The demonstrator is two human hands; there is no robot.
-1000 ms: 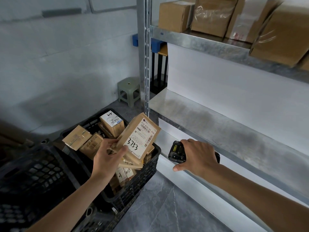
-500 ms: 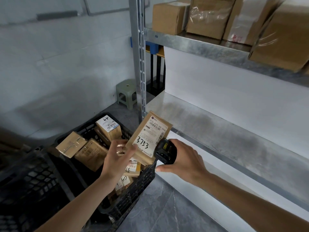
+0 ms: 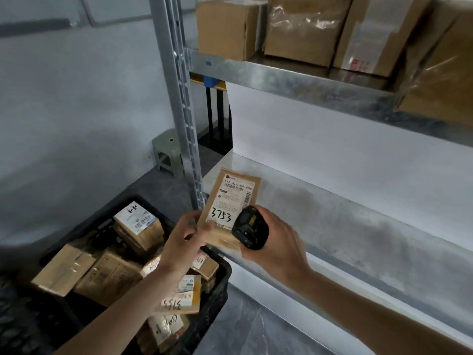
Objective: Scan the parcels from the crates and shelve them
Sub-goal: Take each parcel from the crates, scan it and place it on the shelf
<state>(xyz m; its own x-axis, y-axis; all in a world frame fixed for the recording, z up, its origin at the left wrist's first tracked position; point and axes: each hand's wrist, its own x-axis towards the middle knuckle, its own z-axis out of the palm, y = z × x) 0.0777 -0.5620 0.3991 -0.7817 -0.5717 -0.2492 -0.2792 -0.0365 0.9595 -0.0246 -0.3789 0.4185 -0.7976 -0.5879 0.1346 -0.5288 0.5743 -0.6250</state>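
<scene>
- Parcel [image 3: 231, 208] marked 3753, centre frame: left hand [image 3: 183, 242] pinches its lower edge.
- Right hand [image 3: 275, 245] grips black scanner [image 3: 250, 228], overlapping the parcel's lower right corner.
- Black crate [image 3: 220, 283] of parcels, lower left.
- Metal shelf [image 3: 332, 221] behind; cardboard boxes [image 3: 225, 26] on upper tier.
- Green stool [image 3: 167, 157] beyond the upright.

Your left hand [image 3: 183, 245] is holding a parcel [image 3: 231, 208] up just left of your right hand [image 3: 275, 245], which is gripping the scanner [image 3: 250, 228] against the parcel's lower right edge. Below your left hand, the crate [image 3: 217, 290] is sitting with more parcels in it. Beyond your right hand, the lower shelf [image 3: 332, 221] is stretching away, with boxes [image 3: 304, 26] sitting on the upper shelf [image 3: 294, 83] above.
</scene>
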